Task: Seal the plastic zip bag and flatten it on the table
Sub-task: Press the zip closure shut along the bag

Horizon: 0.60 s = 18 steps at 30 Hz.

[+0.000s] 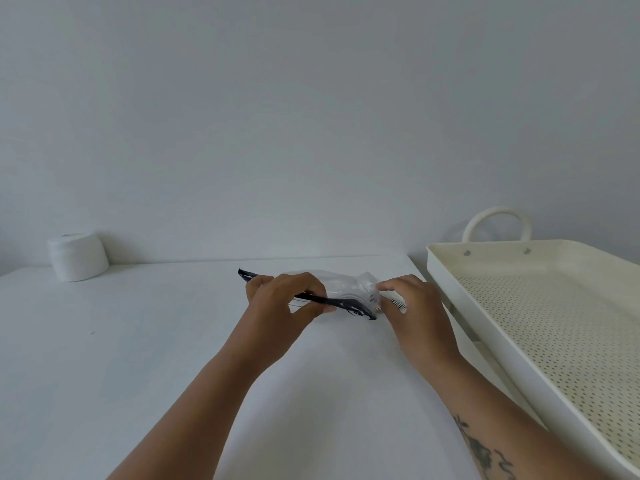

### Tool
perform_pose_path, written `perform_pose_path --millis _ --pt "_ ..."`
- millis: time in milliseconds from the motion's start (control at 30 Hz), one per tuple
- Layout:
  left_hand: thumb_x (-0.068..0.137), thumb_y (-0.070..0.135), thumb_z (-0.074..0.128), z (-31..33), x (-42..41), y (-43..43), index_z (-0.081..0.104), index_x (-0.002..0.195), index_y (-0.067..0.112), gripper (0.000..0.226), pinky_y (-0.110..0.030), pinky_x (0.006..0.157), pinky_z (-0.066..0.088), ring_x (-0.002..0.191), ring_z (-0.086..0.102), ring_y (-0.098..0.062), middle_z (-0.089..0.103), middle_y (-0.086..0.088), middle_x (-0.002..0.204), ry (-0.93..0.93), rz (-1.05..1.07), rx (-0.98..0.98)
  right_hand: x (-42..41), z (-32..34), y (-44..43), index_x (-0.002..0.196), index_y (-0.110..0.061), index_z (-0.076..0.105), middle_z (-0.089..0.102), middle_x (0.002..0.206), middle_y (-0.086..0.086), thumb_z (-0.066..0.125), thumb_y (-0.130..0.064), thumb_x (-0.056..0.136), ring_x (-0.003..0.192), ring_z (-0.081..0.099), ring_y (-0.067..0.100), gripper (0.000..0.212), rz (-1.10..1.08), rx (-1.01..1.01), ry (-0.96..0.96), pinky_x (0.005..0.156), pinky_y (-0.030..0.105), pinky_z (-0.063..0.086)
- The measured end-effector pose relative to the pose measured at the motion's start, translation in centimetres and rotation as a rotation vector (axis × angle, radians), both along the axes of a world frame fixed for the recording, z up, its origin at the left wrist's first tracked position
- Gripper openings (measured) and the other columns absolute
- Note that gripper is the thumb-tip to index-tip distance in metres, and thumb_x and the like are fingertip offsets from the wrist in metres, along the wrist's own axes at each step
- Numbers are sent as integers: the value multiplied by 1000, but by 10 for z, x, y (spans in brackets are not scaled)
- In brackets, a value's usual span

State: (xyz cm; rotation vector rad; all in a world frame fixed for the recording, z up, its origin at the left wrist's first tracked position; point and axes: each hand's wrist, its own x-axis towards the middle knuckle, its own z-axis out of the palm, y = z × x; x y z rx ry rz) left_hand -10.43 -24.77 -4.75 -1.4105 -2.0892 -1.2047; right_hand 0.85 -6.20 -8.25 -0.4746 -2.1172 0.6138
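Both hands at the zip bag [341, 289]: left hand [280, 303] fingers clamp its dark strip, right hand [414, 306] fingers pinch the end; sealing underway, I judge, flattening next.

Plain pale grey wall [311, 116] behind white table [121, 341], soft even light.

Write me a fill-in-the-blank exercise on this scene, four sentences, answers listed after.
1. Both hands hold the clear zip bag, whose zip strip is coloured ____.
2. The left hand pinches that strip between fingers and ____.
3. The perforated tray lies on the person's ____ side.
4. The white jar stands by the ____, on the table.

Answers: black; thumb; right; wall
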Motion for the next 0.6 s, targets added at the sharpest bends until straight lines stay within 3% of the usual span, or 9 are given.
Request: perform_pose_path --millis 100,300,367,433,500,600 --pt "79 39 72 2 -2 -2 63 83 30 13 -29 85 34 100 39 19 62 29 98 -20 -10 5 1 3 -2 87 -29 69 57 86 -19 67 -20 87 90 50 13 10 -16 17 6 62 20 39" --pt "75 41 75 6 -9 -8 64 77 36 12 -43 84 47 96 59 -21 68 20 82 -170 18 75 6 5 2 87 -22 68 63 90 -4 63 -15 89 90 53 21 8 -117 69 -50 67 38 49" --pt "74 41 77 6 -13 -11 66 75 33 14 -35 81 48 91 61 -17 69 19 79 -242 38 107 8 4 5 89 -22 68 62 93 -2 61 -16 90 92 52 23 9 -171 80 -86 66 35 45" --pt "73 40 79 6 -16 -13 65 69 30 18 -18 60 42 65 54 -4 68 17 72 -321 61 128 9 3 7 90 -24 67 61 95 -2 60 -19 91 94 51 24 8 -229 80 -136 66 33 41" --pt "74 37 79 5 -17 -13 62 64 25 24 -11 43 29 43 37 -5 60 15 57 -390 90 136 9 3 8 90 -26 67 58 95 -4 59 -23 92 94 50 23 8 -262 83 -197 66 32 38" --pt "78 39 76 1 -20 -17 59 64 27 24 -13 49 32 52 44 -3 55 22 52 -349 142 84 7 3 6 91 -25 67 57 96 -4 57 -21 93 96 49 22 11 -218 86 -241 69 32 40"
